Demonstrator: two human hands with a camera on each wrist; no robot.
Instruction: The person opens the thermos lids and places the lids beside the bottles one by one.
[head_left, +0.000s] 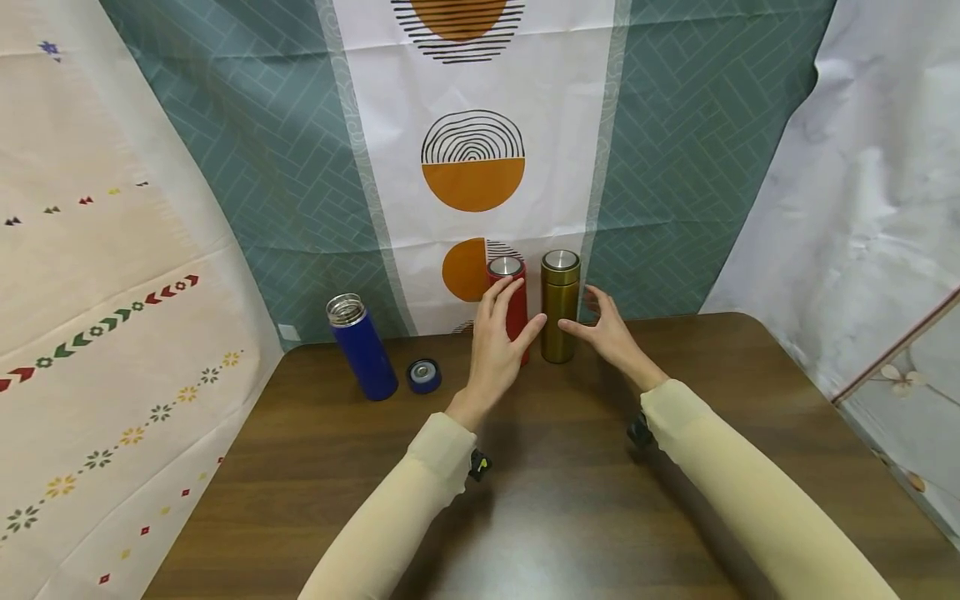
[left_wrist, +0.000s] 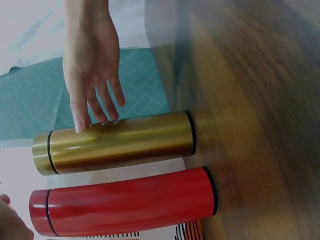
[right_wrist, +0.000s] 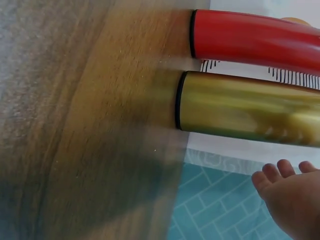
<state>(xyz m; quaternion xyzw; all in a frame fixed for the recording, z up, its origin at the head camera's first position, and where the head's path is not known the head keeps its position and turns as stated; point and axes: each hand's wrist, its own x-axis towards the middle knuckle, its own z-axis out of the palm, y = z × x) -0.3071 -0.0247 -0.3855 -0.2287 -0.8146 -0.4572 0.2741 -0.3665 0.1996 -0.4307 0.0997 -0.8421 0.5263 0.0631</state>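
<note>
A gold thermos bottle [head_left: 559, 325] stands upright toward the back of the table, with a red thermos bottle [head_left: 517, 315] just left of it. Both have their lids on. My left hand [head_left: 495, 337] is raised in front of the red bottle, fingers spread and thumb pointing at the gold one; it holds nothing and hides part of the red bottle. To the right of the gold bottle is my right hand [head_left: 609, 337], its fingers apart and loosely bent. In the right wrist view a gap shows between those fingertips [right_wrist: 270, 172] and the gold bottle [right_wrist: 250, 107].
Left of the hands, a blue thermos bottle [head_left: 365, 354] stands with its mouth uncovered. Beside it on the wooden table [head_left: 555, 500] lies a dark blue lid [head_left: 424, 377]. A patterned cloth [head_left: 480, 100] hangs behind the table's back edge.
</note>
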